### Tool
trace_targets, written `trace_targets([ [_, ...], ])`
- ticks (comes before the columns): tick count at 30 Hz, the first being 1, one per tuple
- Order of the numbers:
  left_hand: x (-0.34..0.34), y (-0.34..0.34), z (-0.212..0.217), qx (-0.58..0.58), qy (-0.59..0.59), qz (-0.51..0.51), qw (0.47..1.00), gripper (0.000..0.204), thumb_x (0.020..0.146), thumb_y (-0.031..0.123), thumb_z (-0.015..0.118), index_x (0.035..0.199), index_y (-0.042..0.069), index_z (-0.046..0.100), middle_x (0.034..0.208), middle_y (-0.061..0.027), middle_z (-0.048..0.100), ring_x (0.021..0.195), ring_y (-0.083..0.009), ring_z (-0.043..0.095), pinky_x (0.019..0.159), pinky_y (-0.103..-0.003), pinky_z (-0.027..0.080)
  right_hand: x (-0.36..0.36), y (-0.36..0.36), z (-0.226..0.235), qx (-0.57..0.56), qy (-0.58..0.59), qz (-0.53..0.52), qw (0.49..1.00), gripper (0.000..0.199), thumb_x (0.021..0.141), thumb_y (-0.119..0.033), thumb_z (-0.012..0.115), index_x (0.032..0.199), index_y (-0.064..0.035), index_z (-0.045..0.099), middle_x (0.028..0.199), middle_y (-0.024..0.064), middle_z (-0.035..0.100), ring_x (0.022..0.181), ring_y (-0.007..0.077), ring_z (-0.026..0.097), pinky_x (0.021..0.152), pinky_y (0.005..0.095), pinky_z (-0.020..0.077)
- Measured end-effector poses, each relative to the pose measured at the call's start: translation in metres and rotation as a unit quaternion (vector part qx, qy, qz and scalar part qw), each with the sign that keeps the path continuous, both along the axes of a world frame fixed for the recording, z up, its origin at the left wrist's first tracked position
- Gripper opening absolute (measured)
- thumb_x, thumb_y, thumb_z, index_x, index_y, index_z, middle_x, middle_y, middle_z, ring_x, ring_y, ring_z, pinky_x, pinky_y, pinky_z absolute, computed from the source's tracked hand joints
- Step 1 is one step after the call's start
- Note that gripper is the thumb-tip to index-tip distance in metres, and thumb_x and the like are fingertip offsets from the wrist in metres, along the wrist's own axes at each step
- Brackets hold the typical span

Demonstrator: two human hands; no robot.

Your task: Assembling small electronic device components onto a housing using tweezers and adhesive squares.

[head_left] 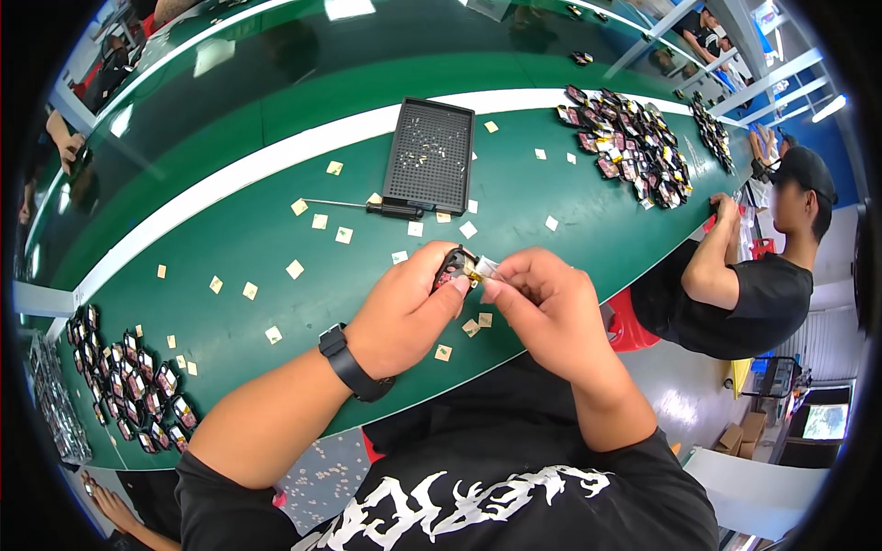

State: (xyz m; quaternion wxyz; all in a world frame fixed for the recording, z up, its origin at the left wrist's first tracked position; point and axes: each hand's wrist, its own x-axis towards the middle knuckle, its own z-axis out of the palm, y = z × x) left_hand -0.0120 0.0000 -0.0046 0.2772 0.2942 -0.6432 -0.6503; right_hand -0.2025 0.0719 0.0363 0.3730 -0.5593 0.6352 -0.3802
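Observation:
My left hand (415, 301) is closed around a small black electronic part (453, 267) with a reddish and yellow inside, held above the green table. Against that part's right side, my right hand (549, 303) pinches a small whitish, see-through piece (487, 267) between thumb and forefinger. The fingers hide much of both things. Just beyond my hands lies a screwdriver (397, 210) with a black handle, its shaft pointing left. Behind it stands a black perforated tray (391, 165) with many tiny light-coloured bits in it.
Small pale square papers (294, 269) are scattered over the green tabletop (211, 344). Piles of similar black parts lie at the far right (634, 147) and near left (133, 386). A person in a black cap (781, 266) sits at the right. Beyond a white strip runs a green conveyor (303, 83).

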Motion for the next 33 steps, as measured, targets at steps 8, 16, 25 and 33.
trace_targets([
  [8,-0.001,0.002,0.004,0.096,0.035,-0.006,0.995,0.027,0.105,0.022,0.048,0.120,0.002,0.059,0.084,0.0001,0.059,0.069,-0.0040,0.050,0.059,-0.020,0.041,-0.001,-0.010,0.002,0.064,-0.129,-0.035,0.989,0.013,0.095,-0.008,0.073,0.097,0.0016,0.066,0.070,-0.0067,0.058,0.061,-0.0013,0.045,0.053,0.0193,0.0360],
  [16,0.002,0.001,0.003,0.082,0.015,-0.006,0.996,0.028,0.106,0.021,0.046,0.115,0.001,0.063,0.083,-0.0006,0.060,0.069,-0.0051,0.052,0.059,-0.022,0.042,-0.002,-0.010,0.010,0.103,-0.129,-0.002,0.986,0.013,0.094,-0.009,0.073,0.094,0.0011,0.066,0.070,-0.0049,0.061,0.061,-0.0008,0.048,0.054,0.0183,0.0378],
  [25,0.003,0.002,0.007,0.047,0.030,-0.031,0.998,0.033,0.101,0.011,0.045,0.128,0.000,0.060,0.091,-0.0030,0.064,0.074,-0.0085,0.055,0.067,-0.024,0.046,0.002,-0.006,0.017,0.066,-0.111,-0.013,0.992,0.010,0.092,-0.005,0.074,0.091,0.0019,0.067,0.069,-0.0035,0.062,0.060,-0.0013,0.049,0.052,0.0191,0.0395],
  [33,0.001,0.002,0.000,0.000,0.029,-0.040,0.999,0.036,0.099,0.007,0.044,0.131,-0.001,0.058,0.100,-0.0056,0.067,0.079,-0.0108,0.057,0.073,-0.028,0.049,0.002,-0.005,0.012,0.079,-0.096,-0.022,0.992,0.010,0.089,-0.004,0.077,0.090,0.0027,0.070,0.069,-0.0034,0.063,0.061,-0.0009,0.051,0.052,0.0189,0.0377],
])
